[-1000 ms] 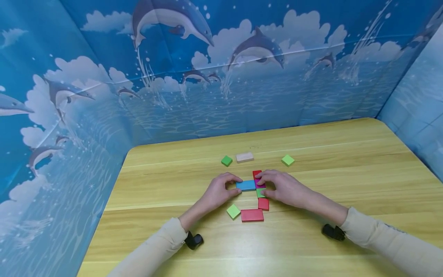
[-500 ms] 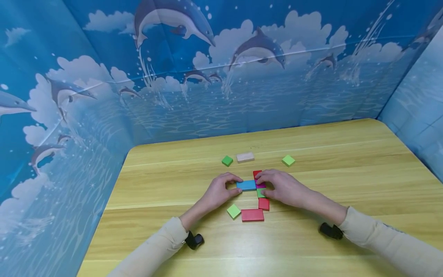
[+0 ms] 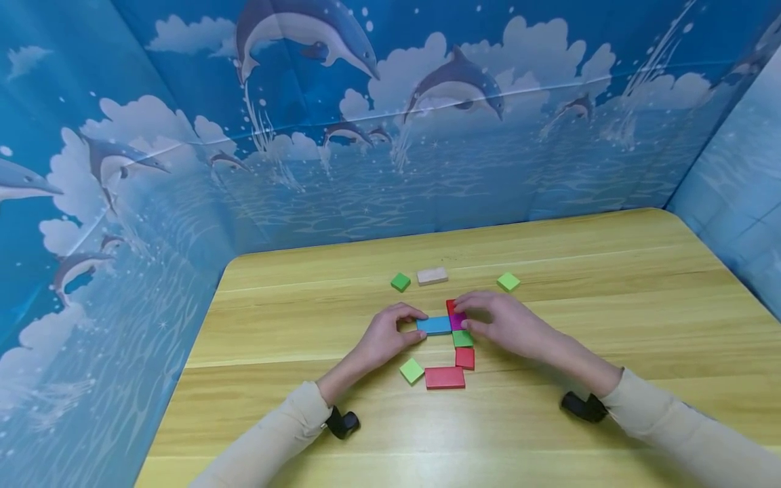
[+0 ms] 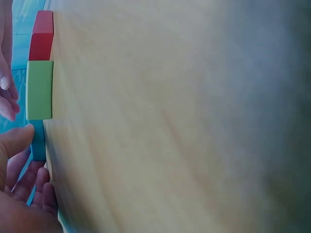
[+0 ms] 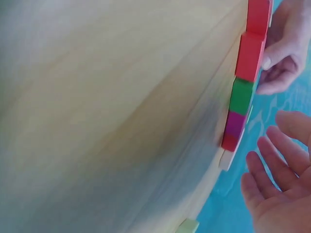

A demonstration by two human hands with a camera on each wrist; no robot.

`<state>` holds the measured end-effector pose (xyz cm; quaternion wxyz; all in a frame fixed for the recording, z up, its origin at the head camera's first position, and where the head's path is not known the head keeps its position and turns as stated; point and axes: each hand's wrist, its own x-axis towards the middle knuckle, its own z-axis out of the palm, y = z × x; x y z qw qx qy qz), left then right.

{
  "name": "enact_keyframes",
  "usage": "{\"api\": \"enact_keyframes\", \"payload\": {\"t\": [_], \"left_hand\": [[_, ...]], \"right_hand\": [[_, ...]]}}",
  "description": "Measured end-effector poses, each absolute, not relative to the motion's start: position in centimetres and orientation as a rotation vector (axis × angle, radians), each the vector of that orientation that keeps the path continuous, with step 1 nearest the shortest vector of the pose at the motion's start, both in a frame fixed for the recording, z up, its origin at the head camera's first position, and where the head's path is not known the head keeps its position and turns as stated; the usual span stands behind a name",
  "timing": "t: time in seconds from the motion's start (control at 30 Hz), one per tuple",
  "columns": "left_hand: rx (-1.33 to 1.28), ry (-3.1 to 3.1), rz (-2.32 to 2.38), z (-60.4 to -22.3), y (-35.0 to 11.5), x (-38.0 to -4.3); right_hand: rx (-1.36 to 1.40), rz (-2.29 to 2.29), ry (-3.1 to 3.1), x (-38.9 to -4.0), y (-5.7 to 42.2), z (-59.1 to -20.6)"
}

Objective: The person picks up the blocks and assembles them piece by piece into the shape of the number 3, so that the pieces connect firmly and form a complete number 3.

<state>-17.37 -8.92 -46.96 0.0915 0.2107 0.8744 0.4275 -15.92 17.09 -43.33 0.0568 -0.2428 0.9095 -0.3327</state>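
Observation:
At the left end of a flat blue rectangular block (image 3: 434,326), my left hand (image 3: 383,335) pinches it between thumb and fingers; the left wrist view shows the same grip on the blue block (image 4: 38,141). The block's right end meets a column of small blocks: a red one (image 3: 450,306) at the far end, then a purple one (image 3: 457,322), then a green one (image 3: 462,338). Over the purple block hovers my right hand (image 3: 509,324), partly covering the column. In the right wrist view, its fingers are spread loosely and hold nothing.
Nearer me lie a red square block (image 3: 465,358), a longer red block (image 3: 445,378) and a light green block (image 3: 411,371). Farther back are a dark green block (image 3: 401,282), a pale wooden block (image 3: 432,276) and another light green block (image 3: 508,282).
My right hand has let go of the column and shifted slightly up and to the right, uncovering more of the green block. The left hand stays on the blue block.

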Motion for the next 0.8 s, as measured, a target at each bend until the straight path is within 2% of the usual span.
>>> {"api": "enact_keyframes", "payload": {"t": [0.8], "left_hand": [[0.595,2.563,1.323,-46.9,-9.0,-17.4]], "right_hand": [[-0.583,-1.05,2.824,-16.8,23.1,-43.0]]}}
